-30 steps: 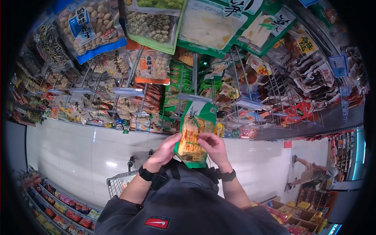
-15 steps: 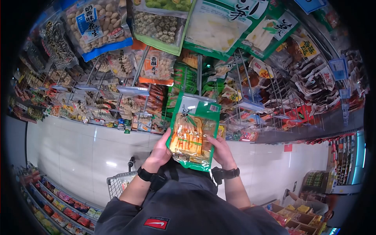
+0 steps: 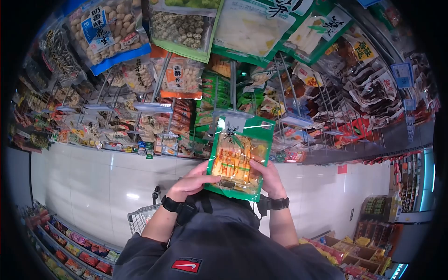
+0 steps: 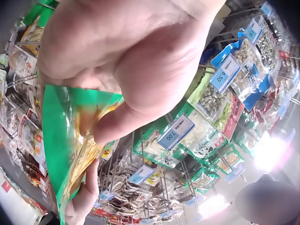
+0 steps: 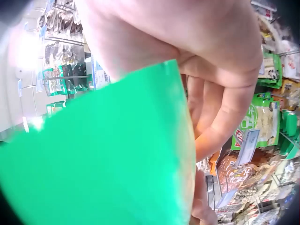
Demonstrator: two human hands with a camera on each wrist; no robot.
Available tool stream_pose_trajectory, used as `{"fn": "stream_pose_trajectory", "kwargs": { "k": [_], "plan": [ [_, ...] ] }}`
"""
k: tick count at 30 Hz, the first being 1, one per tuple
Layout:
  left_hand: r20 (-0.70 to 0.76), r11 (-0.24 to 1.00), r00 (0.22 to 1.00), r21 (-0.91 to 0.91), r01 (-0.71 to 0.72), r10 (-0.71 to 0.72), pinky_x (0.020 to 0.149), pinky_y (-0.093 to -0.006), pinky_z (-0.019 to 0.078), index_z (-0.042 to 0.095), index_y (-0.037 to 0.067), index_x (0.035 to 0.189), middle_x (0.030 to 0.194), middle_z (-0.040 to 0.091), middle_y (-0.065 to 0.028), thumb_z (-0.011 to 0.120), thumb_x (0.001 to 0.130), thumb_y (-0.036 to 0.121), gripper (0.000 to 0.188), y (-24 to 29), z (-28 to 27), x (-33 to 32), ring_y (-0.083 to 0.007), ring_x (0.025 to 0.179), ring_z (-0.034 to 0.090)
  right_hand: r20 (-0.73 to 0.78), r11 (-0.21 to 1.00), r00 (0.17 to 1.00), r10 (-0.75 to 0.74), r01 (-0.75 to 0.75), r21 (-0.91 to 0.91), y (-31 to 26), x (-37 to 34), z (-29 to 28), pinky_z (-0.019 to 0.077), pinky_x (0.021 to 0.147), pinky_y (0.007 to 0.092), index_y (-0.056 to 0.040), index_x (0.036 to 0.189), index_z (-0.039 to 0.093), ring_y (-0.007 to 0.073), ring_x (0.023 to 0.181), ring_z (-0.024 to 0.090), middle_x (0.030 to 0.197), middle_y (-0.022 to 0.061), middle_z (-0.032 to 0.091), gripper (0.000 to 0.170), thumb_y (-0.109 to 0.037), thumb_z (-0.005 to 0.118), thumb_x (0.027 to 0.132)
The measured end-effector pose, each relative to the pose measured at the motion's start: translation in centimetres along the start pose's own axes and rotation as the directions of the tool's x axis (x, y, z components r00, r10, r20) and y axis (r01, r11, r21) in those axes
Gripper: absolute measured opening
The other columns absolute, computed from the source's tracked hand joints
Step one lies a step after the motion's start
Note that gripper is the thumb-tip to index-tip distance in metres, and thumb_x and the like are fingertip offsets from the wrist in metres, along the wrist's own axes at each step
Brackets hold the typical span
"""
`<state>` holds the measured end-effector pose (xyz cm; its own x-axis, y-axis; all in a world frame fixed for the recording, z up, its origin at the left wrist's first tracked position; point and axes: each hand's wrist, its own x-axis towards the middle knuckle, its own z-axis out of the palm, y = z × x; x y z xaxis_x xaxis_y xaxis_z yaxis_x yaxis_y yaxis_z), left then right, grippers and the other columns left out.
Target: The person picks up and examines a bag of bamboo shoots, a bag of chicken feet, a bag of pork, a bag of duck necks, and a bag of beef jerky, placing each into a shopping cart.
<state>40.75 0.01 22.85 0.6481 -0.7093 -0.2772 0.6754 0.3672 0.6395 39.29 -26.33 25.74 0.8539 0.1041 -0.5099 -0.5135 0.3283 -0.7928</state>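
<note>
A green-edged, clear-fronted packet of bamboo shoots (image 3: 235, 161) is held in front of my body, its printed face tilted up toward me. My left hand (image 3: 192, 181) grips its lower left edge, thumb over the front. In the left wrist view that thumb (image 4: 124, 123) lies across the clear film, and the other fingers are behind the packet. My right hand (image 3: 269, 176) pinches the right edge with the thumb in front; its fingers (image 5: 211, 110) curl behind the packet in the right wrist view. There, the green packet surface (image 5: 103, 150) fills much of the picture.
Ahead, racks of hanging snack bags include a peanut bag (image 3: 109, 32) with a blue border and a large green bag (image 3: 254, 35). Price tags (image 4: 176, 133) stick out on hooks. A shopping cart (image 3: 141, 219) stands at lower left, and stocked bins (image 3: 357, 256) at lower right.
The packet has turned from narrow and slanted to face-on, then shifted slightly right. My left thumb has come over its lower front. A passer-by at the right has gone out of sight.
</note>
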Motion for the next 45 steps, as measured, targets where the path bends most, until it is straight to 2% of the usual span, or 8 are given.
{"fn": "stream_pose_trajectory", "kwargs": {
  "k": [15,22,25,29,34,39,42,45],
  "plan": [
    [-0.095,0.995,0.993,-0.063,-0.074,0.068,0.107,-0.0331,0.0382,0.032,0.002,0.146,0.141,0.047,-0.0088,0.048,0.073,-0.012,0.076,0.7,-0.1,-1.7,-0.0177,0.13,0.046,0.03,0.992,0.999,-0.026,0.03,-0.124,-0.1,2.0,1.6,0.0512,0.062,0.0217,0.0019,0.116,0.063,0.0076,0.074,0.061,0.094,0.0025,0.065,0.03,-0.015,0.066,0.091],
    [-0.195,0.975,0.967,-0.12,-0.189,0.164,0.103,-0.0333,0.0405,0.037,0.003,0.143,0.135,0.051,-0.0101,0.051,0.081,-0.004,0.064,-1.4,-2.2,-0.1,-0.02,0.124,0.049,0.044,0.994,0.999,-0.023,0.028,-0.102,-0.4,1.1,1.4,0.0543,0.066,0.0229,0.002,0.119,0.062,0.0094,0.081,0.063,0.101,0.003,0.067,0.031,-0.014,0.065,0.092],
    [-0.338,0.897,0.878,0.397,-0.194,0.339,0.1,-0.0323,0.0418,0.042,0.002,0.138,0.128,0.053,-0.011,0.058,0.09,0.006,0.05,-1.5,-2.6,0.8,-0.0197,0.122,0.049,0.054,0.994,0.998,-0.037,0.043,-0.102,1.0,1.4,0.2,0.0547,0.068,0.0233,0.0018,0.122,0.061,0.0098,0.085,0.063,0.105,0.0038,0.067,0.032,-0.013,0.063,0.093],
    [-0.291,0.773,0.844,0.6,-0.206,0.45,0.099,-0.0322,0.0431,0.045,0.003,0.135,0.127,0.054,-0.0112,0.061,0.091,0.008,0.047,-1.4,-2.0,1.5,-0.0196,0.12,0.051,0.095,0.989,0.993,-0.073,0.084,-0.125,1.6,1.2,0.4,0.0526,0.076,0.0248,0.0019,0.12,0.063,0.0098,0.091,0.063,0.107,0.0044,0.067,0.03,-0.012,0.062,0.094],
    [-0.179,0.831,0.943,0.537,-0.146,0.282,0.095,-0.0339,0.0478,0.045,0.002,0.136,0.129,0.055,-0.0121,0.067,0.09,0.014,0.052,-1.8,0.8,2.0,-0.0206,0.118,0.054,0.109,0.966,0.988,-0.109,0.131,-0.225,1.6,0.7,1.5,0.0489,0.081,0.0244,0.0008,0.118,0.065,0.0083,0.091,0.061,0.107,0.0027,0.068,0.028,-0.013,0.062,0.095],
    [-0.173,0.915,0.962,0.382,-0.131,0.209,0.106,-0.0385,0.041,0.035,0.0,0.142,0.146,0.039,-0.0133,0.067,0.09,0.015,0.063,-1.5,2.4,1.8,-0.0261,0.14,0.032,0.14,0.928,0.987,-0.079,0.124,-0.352,2.0,0.8,2.7,0.0468,0.086,0.0244,-0.0009,0.121,0.064,0.0076,0.099,0.057,0.107,0.0028,0.067,0.032,-0.015,0.065,0.092],
    [-0.156,0.941,0.94,0.204,-0.269,0.302,0.109,-0.0374,0.0364,0.033,-0.003,0.142,0.144,0.039,-0.0163,0.066,0.092,0.022,0.064,-1.9,1.7,2.2,-0.0255,0.137,0.037,0.215,0.914,0.972,-0.093,0.169,-0.369,1.8,0.8,3.7,0.0466,0.09,0.0262,-0.0003,0.128,0.058,0.0092,0.107,0.056,0.12,0.006,0.063,0.044,-0.016,0.07,0.089],
    [-0.2,0.974,0.954,0.08,-0.213,0.225,0.108,-0.0351,0.0349,0.035,-0.001,0.142,0.14,0.045,-0.0129,0.065,0.093,0.019,0.061,-1.5,1.7,2.0,-0.0212,0.131,0.043,0.236,0.952,0.971,-0.044,0.113,-0.284,1.1,0.3,4.8,0.0475,0.091,0.0267,-0.0009,0.129,0.057,0.0115,0.111,0.056,0.127,0.0073,0.059,0.046,-0.012,0.072,0.087]
  ]
}}
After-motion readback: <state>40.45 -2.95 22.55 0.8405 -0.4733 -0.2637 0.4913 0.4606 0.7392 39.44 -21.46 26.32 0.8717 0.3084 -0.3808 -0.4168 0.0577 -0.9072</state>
